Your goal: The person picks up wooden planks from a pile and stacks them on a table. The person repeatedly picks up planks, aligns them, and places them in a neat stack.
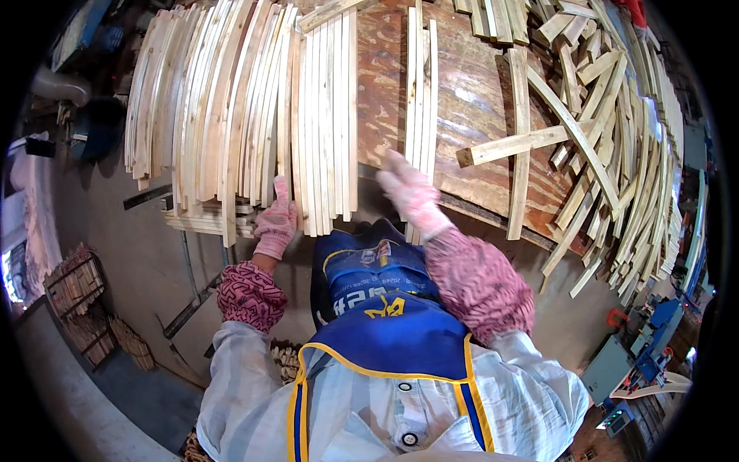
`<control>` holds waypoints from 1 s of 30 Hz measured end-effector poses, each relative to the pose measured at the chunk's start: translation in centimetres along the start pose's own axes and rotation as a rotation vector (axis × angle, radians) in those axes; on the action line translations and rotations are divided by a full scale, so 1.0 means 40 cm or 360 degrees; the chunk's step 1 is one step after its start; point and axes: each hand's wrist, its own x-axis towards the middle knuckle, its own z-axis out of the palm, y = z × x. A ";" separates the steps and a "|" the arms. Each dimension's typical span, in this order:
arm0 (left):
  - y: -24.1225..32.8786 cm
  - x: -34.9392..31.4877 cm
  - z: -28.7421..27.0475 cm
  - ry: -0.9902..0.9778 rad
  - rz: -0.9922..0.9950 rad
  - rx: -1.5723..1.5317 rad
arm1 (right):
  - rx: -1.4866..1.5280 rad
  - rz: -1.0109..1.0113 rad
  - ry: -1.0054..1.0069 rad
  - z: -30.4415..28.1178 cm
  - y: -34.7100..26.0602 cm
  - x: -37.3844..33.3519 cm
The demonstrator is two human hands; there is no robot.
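Pale wooden strips lie side by side in a long row point(208, 100) at the left of the worktable, with a more even group point(327, 123) beside them. At the near ends, between these two, is my left hand point(275, 222) in a pink glove. One of its fingers points up against a strip end; the others are partly bent, and no strip shows in its grip. My right hand point(412, 192), gloved too and slightly blurred, stretches its fingers beside the near part of a small set of strips point(422, 100). Whether it touches them I cannot tell.
A loose heap of strips point(600, 154) covers the right of the brown plywood table point(477, 108). A crossing strip point(516, 145) lies over a long one there. Shorter pieces point(208, 219) are stacked under the left row. Blue machinery point(647, 346) stands at lower right.
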 end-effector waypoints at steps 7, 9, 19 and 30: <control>-0.002 0.029 0.046 -0.0052 0.0123 -0.0156 | -0.0646 0.0465 -0.0347 0.154 -0.074 0.058; 0.023 0.024 0.046 -0.0040 0.0065 -0.0160 | -0.0687 0.0475 -0.0367 0.163 -0.051 0.057; 0.026 -0.088 -0.080 -0.0424 -0.0399 -0.0017 | 0.0070 0.0089 0.0312 -0.072 0.116 -0.030; 0.099 0.226 -0.229 -0.0071 -0.0302 0.0364 | 0.0573 0.0482 0.0402 0.028 0.284 -0.137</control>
